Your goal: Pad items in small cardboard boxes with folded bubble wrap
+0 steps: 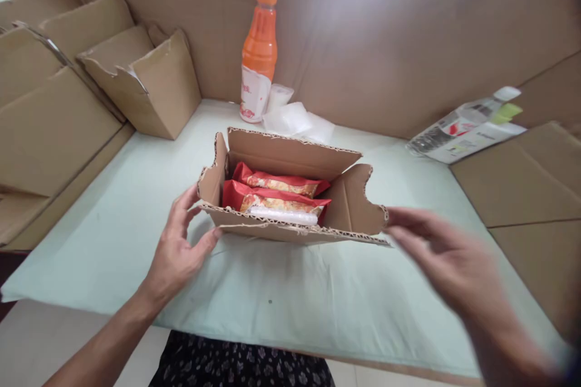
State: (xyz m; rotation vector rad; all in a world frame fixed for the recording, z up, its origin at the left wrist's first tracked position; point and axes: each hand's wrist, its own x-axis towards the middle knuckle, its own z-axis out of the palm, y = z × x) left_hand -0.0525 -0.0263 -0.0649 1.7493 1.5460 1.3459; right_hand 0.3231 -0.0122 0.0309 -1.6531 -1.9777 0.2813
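An open-topped cardboard box (281, 148) with ragged cut edges stands before me. Inside lie two red snack packets (279, 198) with a food picture on them, and a clear plastic-wrapped item (284, 215) against the front wall. My left hand (184, 248) grips the box's left front corner, thumb at the front and fingers round the side. At the opposite end, my right hand (445, 254) is smeared by motion. Its fingertips are at the right front corner; whether they grip the cardboard is unclear.
Behind the box stand an orange bottle (258, 60) and white wrapped packs (290, 120). A clear bottle (458, 124) leans with a white pack at the right. Cardboard holders (158, 84) line the left, and a cardboard panel (531, 193) lies right. Pale green cloth (272, 290) covers the table.
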